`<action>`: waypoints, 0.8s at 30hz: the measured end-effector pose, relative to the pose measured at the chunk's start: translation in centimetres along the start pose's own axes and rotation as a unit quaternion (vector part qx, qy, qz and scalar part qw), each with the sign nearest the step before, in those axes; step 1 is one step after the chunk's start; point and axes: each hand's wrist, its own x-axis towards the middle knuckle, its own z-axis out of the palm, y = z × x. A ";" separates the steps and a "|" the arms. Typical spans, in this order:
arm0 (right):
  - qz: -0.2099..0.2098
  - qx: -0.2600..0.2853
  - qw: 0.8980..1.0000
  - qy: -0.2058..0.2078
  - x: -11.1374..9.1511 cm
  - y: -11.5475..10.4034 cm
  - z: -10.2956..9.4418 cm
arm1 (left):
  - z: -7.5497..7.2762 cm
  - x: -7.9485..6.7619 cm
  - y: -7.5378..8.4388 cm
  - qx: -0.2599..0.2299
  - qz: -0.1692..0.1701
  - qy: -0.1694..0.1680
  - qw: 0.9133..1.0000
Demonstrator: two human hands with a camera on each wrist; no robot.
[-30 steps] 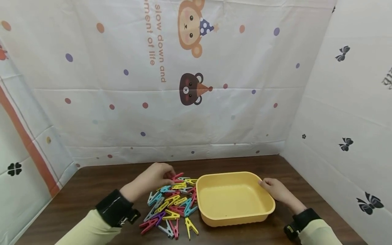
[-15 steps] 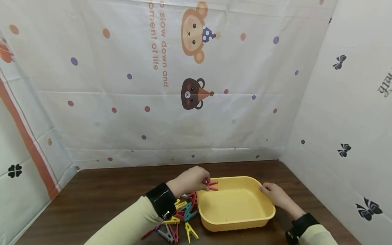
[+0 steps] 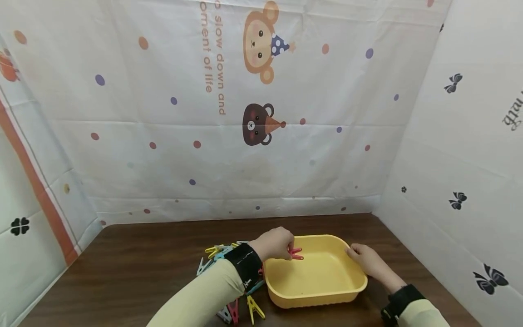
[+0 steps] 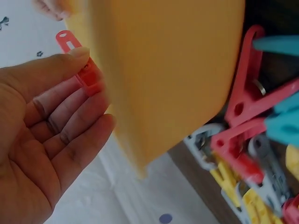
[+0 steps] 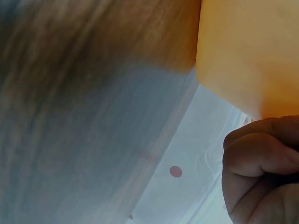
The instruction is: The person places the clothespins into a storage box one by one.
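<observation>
A red clothespin (image 3: 296,254) is pinched between the thumb and fingers of my left hand (image 3: 274,244), over the left part of the yellow basin (image 3: 316,301). In the left wrist view the red clothespin (image 4: 87,70) sits under the thumb, beside the basin's wall (image 4: 177,70). My right hand (image 3: 369,260) grips the basin's right rim, thumb on top; in the right wrist view its fingers (image 5: 261,154) are curled at the basin's edge. The basin's visible inside shows bare yellow. Left of it lies a pile of coloured clothespins (image 3: 216,250), partly hidden by my left sleeve.
A yellow clothespin (image 3: 254,308) lies at the pile's front, near the basin. Red and teal clothespins (image 4: 245,79) lie close to the basin's left wall. The dark wooden table (image 3: 143,254) is backed by a printed white cloth (image 3: 204,168), with cloth on both sides too.
My left hand has picked the red clothespin from the pile and carried it right, over the basin's left rim. My right hand has stayed on the right rim.
</observation>
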 end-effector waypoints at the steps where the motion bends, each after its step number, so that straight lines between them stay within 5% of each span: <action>1: 0.002 -0.006 1.000 -0.001 -0.1 0.0 0.0 | 0.3 0.0 0.1 0.002 -0.002 -0.006 1.000; 15: 0.006 -0.040 0.999 0.001 0.2 -0.5 -0.1 | 2.3 0.4 0.0 0.060 0.015 -0.060 0.996; 24: -0.007 -0.075 0.997 0.013 0.1 -0.5 0.1 | 3.7 0.0 -0.5 0.045 0.012 -0.074 0.996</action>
